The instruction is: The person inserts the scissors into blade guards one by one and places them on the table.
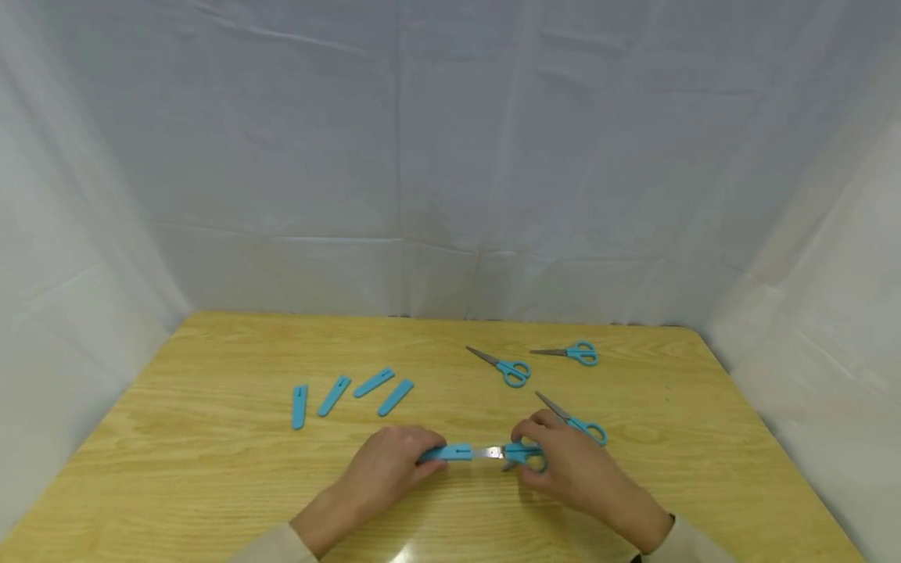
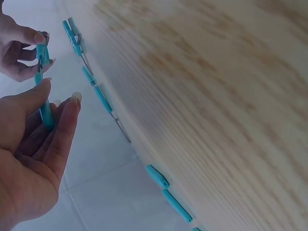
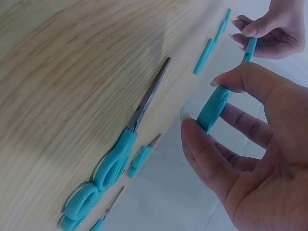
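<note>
My left hand (image 1: 389, 461) pinches a blue blade cover (image 1: 456, 453) between thumb and fingers, low over the wooden table. The thumb and fingers of my right hand (image 1: 576, 463) grip a pair of scissors by its blue handles (image 1: 519, 451). A short length of shiny blade (image 1: 489, 452) shows between the handles and the cover's mouth, the two lined up; the tip is hidden. In the left wrist view the cover (image 2: 45, 114) stands between the left thumb and fingers. The right wrist view shows the handles (image 3: 214, 109) held at the fingertips.
Several loose blue covers (image 1: 299, 407) lie left of centre on the table (image 1: 232, 477). To the right lie three more scissors: one pair (image 1: 514, 372), another (image 1: 581, 353) farther back, and a third (image 1: 594, 432) right beside my right hand. White sheeting (image 1: 450, 156) hangs around the table's back and sides.
</note>
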The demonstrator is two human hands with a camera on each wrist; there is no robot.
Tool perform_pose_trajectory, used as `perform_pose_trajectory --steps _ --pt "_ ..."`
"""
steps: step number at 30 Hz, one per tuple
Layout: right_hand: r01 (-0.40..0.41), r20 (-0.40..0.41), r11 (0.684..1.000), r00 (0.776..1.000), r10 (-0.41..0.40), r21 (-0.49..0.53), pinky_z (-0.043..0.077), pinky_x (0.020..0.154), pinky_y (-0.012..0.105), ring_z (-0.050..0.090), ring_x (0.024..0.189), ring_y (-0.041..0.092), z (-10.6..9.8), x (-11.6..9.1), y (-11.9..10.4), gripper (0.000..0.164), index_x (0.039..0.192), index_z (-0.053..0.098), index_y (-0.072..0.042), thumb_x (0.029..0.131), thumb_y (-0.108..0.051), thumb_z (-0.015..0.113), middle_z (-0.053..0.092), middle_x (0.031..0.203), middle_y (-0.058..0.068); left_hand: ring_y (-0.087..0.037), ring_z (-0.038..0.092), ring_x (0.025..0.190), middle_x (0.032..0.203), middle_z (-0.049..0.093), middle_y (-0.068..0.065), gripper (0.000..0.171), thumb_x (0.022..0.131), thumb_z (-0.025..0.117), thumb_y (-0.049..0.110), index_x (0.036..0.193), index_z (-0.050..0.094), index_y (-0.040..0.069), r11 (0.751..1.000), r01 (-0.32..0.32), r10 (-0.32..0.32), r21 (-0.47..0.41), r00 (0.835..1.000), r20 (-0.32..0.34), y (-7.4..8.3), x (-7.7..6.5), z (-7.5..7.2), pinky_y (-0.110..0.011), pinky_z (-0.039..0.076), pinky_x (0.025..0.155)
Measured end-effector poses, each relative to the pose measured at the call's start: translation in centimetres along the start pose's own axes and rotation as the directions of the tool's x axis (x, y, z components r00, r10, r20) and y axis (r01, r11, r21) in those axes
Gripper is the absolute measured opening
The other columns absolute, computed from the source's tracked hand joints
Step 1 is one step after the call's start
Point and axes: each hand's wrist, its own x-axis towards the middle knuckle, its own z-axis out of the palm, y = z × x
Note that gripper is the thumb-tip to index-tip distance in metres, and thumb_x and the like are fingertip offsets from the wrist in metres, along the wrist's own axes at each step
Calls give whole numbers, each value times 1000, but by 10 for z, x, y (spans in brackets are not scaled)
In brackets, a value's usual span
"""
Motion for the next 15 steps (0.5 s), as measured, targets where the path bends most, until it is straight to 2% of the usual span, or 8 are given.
perform_pose_trajectory --steps 3,7,10,15 --pt "4 15 1000 1000 -4 -9 45 58 24 51 70 5 0 3 -6 28 105 65 -18 79 -19 75 56 105 -2 -6 64 76 86 70 1 16 80 77 17 92 73 8 1000 -12 11 10 1000 21 2 2 3 -19 51 63" --pt "10 34 1000 999 -9 -29 47 57 26 57 74 11 -1 7 -14 35 113 65 -11 80 -20 73 57 106 3 -3 60 70 82 68 4 13 82 76 19 89 71 10 999 -35 34 39 999 42 5 4 5 -19 48 59" --pt "4 56 999 998 -2 -33 45 53 25 57 71 11 -2 8 -17 41 118 64 -7 81 -20 74 56 107 6 0 55 64 77 65 6 11 82 75 19 86 69 11 997 -45 43 62 998 47 6 4 5 -18 45 55" --pt "-25 180 997 984 12 70 40 48 23 49 60 6 -9 7 -14 47 126 59 -5 82 -15 73 52 117 9 1 52 61 74 64 7 10 83 75 19 84 68 12 998 -31 28 62 998 48 5 2 3 -17 43 53"
